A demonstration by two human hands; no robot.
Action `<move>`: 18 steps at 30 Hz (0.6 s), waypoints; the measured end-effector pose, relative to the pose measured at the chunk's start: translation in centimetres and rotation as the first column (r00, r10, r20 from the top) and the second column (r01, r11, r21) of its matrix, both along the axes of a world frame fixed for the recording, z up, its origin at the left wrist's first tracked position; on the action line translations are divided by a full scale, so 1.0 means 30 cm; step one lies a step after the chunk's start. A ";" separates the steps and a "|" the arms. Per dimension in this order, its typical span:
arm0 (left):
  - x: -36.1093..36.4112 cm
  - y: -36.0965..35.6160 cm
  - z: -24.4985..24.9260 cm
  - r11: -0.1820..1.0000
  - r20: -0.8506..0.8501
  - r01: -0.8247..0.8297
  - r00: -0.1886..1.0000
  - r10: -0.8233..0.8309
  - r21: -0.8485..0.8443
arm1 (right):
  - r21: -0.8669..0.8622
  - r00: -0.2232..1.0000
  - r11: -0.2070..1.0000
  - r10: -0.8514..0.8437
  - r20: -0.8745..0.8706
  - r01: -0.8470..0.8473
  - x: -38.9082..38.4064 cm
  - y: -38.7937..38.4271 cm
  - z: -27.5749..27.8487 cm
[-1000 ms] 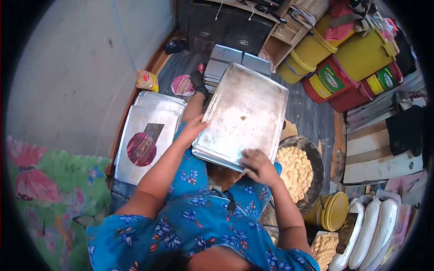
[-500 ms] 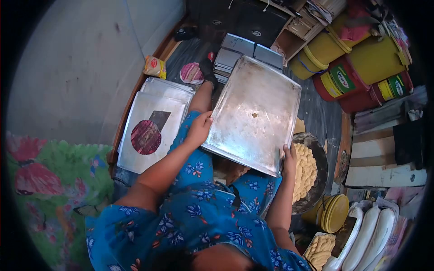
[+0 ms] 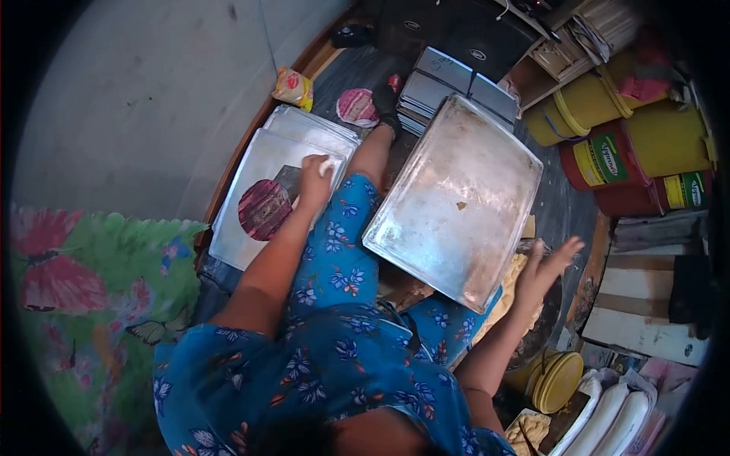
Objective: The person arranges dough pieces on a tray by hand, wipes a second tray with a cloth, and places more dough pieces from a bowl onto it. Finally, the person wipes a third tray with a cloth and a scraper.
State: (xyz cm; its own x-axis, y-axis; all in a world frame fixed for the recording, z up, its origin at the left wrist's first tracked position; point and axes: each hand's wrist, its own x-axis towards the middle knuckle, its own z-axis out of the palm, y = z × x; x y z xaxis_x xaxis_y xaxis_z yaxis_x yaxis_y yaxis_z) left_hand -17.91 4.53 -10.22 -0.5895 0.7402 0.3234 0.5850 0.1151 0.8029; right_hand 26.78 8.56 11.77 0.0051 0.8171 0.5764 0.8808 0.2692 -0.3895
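Note:
A large metal baking tray (image 3: 456,201) with a worn, stained surface lies tilted in front of me, its near end over my legs. Off its left side, my left hand (image 3: 313,186) is closed around a small white wad (image 3: 325,166), too small to make out. Under that hand are flat metal trays (image 3: 236,220) bearing a round purple-patterned pad (image 3: 265,210) and a dark flat scraper-like piece (image 3: 289,181). My right hand (image 3: 541,277), fingers spread and holding nothing, hovers over a dark basin (image 3: 559,304) of shaped dough (image 3: 498,315), partly hidden by hand and tray.
Stacked dark metal pans (image 3: 437,83) stand beyond the tray. Yellow and red buckets (image 3: 608,159) line the back right. A yellow lidded pail (image 3: 559,381), more dough (image 3: 528,432) and long white packages (image 3: 601,425) sit at the lower right. A yellow packet (image 3: 294,87) lies by the wall.
Both hands have let go of the large tray, which stays over my legs. My left hand has moved left over the other trays; my right has moved right and spread its fingers.

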 end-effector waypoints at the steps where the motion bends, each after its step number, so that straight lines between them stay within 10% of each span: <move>1: -0.015 0.006 -0.010 1.000 -0.040 0.014 0.999 -0.014 0.003 | 0.024 1.000 1.000 -0.004 -0.003 0.004 0.004 0.010 -0.013; 2: -0.190 -0.111 -0.186 0.883 -0.082 -0.108 0.994 0.079 -0.457 | 0.055 0.988 0.998 -0.020 0.154 0.012 -0.082 0.036 0.027; 3: -0.216 -0.068 -0.243 0.882 -0.114 -0.085 0.993 0.036 -0.464 | 0.092 0.950 0.995 -0.063 0.307 0.036 -0.201 0.081 0.071; 4: -0.221 -0.104 -0.223 0.797 -0.087 -0.129 0.992 0.096 -0.591 | -0.410 0.919 0.911 0.129 0.374 0.039 -0.248 0.184 -0.177; 5: -0.223 -0.139 -0.198 0.690 -0.074 -0.160 0.985 0.153 -0.706 | -0.561 0.864 0.827 0.247 0.439 0.049 -0.312 0.165 -0.271; 9: -0.215 -0.132 -0.197 0.429 -0.180 -0.240 0.968 0.176 -0.871 | -0.457 0.908 0.890 0.191 0.372 0.000 -0.279 0.161 -0.328; 18: -0.264 -0.117 -0.236 0.344 -0.222 -0.270 0.959 0.174 -0.899 | -0.434 0.929 0.899 0.208 0.306 -0.058 -0.289 0.158 -0.331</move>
State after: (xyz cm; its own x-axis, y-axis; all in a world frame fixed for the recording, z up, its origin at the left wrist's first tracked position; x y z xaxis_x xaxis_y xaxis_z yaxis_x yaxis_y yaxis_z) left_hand -25.83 1.02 -17.30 -0.7916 0.4501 -0.4131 0.4654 0.8824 0.0697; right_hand 18.11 13.30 1.83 -0.2532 0.9578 0.1359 0.9449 0.2749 -0.1776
